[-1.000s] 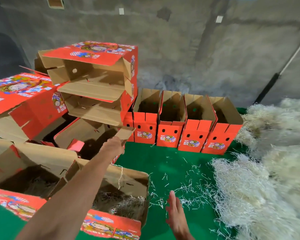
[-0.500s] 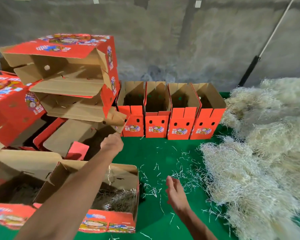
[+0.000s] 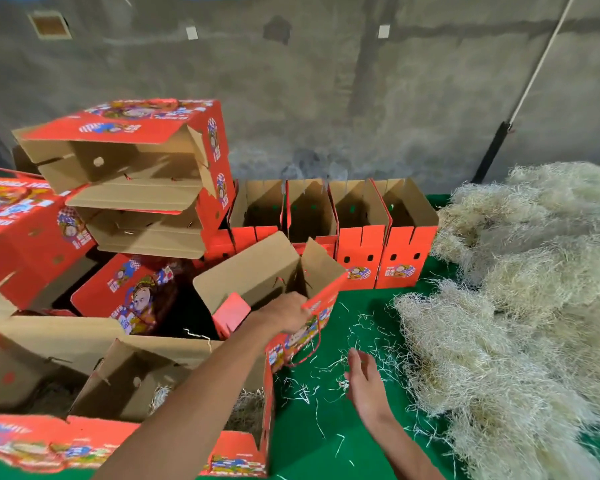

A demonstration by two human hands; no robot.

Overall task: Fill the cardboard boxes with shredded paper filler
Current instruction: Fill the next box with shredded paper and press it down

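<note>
One empty red carton (image 3: 274, 282) sits tilted at the left hand's (image 3: 286, 315) twelve o'clock, its near rim grasped, mouth open upward (brown inside, nothing in it). The right hand (image 3: 364, 379) hangs slack; the shredded paper heap (image 3: 499, 323) lies at its three o'clock, nearer it.

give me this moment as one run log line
left hand: grips rim of open box, tilted above green mat | right hand: open, holds nothing | shredded paper pile: right of mat
</note>
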